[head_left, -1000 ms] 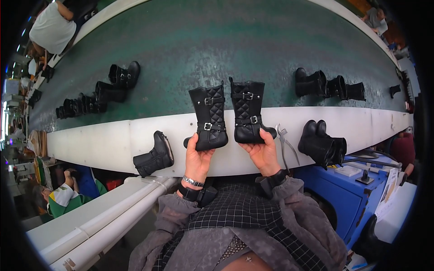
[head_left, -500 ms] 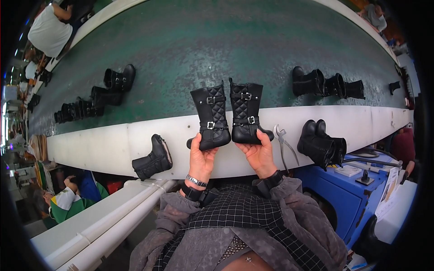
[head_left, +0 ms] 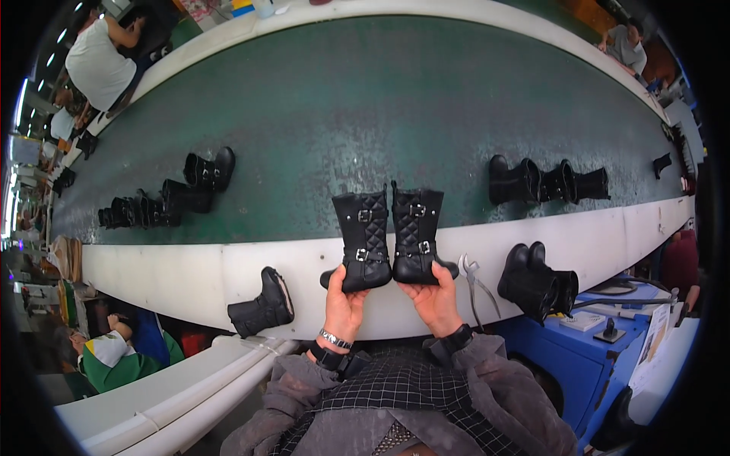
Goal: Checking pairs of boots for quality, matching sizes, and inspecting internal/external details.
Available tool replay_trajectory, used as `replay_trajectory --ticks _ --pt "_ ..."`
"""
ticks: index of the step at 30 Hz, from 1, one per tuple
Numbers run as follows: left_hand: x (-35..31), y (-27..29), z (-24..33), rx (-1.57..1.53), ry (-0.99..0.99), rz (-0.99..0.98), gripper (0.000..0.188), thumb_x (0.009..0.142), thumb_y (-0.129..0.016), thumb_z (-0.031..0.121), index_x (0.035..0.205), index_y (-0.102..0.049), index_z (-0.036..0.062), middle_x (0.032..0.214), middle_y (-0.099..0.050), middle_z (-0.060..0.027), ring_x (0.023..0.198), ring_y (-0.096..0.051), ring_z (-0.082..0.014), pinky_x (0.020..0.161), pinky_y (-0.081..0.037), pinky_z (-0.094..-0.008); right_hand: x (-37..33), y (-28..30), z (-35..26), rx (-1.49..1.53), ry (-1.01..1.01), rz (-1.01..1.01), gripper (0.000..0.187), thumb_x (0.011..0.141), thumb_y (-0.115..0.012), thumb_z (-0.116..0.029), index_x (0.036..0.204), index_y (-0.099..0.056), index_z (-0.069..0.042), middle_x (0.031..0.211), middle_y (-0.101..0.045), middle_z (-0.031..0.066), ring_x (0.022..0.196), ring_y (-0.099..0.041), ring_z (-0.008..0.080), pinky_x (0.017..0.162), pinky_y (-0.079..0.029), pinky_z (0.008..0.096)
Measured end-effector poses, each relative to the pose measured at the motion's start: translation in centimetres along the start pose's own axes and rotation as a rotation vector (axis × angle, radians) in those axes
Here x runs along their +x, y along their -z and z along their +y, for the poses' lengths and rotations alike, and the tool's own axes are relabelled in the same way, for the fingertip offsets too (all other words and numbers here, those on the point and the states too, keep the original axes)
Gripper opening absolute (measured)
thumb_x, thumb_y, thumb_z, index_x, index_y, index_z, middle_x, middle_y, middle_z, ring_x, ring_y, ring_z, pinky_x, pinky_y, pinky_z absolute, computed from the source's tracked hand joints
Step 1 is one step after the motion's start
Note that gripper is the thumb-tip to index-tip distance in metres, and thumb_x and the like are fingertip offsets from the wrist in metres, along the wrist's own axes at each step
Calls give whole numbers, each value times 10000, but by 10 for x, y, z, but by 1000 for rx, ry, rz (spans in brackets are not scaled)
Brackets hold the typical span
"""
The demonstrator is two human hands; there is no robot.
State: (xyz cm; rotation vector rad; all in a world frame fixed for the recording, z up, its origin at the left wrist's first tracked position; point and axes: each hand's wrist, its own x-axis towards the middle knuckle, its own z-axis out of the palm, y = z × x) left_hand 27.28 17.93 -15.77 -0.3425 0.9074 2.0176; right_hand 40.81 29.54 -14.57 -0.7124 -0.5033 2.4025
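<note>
Side by side in front of me are two small black boots with quilted panels and silver buckles, shafts pointing away from me. My left hand [head_left: 346, 305] is closed round the foot of the left boot [head_left: 363, 239], thumb on top. The right boot [head_left: 417, 232] is gripped the same way by my right hand [head_left: 435, 300]. Both are held over the white table edge, and their heels are close together. Just right of my right hand lies a pair of metal pincers [head_left: 475, 285]. A single boot [head_left: 262, 305] lies on its side to my left, its pale sole edge showing.
Behind the white ledge [head_left: 182, 266] runs a green conveyor belt [head_left: 342, 99]. Boots in a row [head_left: 201, 175] lie on its left, more boots [head_left: 547, 182] on its right. Another pair [head_left: 532, 281] rests on the ledge near a blue machine [head_left: 570, 357]. Co-workers sit around.
The whole view has tilted up, so the belt, boots and ledge appear lower. Both hands still hold the two boots in nearly the same position over the ledge.
</note>
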Motion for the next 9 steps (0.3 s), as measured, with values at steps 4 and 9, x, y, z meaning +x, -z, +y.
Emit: replay_trajectory --ticks 4,9 --pt "-2 -2 1 -9 -29 -20 356 894 -566 329 1108 -545 45 1065 -616 -77 963 -602 -195 858 -486 -354 0 -1 -2 -4 -5 -35 462 904 -478 -314 1241 -460 2 1202 -559 171 1099 -572 291 925 -495 437" --pt "4 -2 3 -4 -62 -39 390 878 -590 337 1131 -529 46 1071 -613 -83 999 -602 -198 904 -477 -369 4 -5 -5 -21 -22 -47 481 899 -493 -312 1280 -424 -25 1229 -543 169 1130 -555 298 939 -478 450"
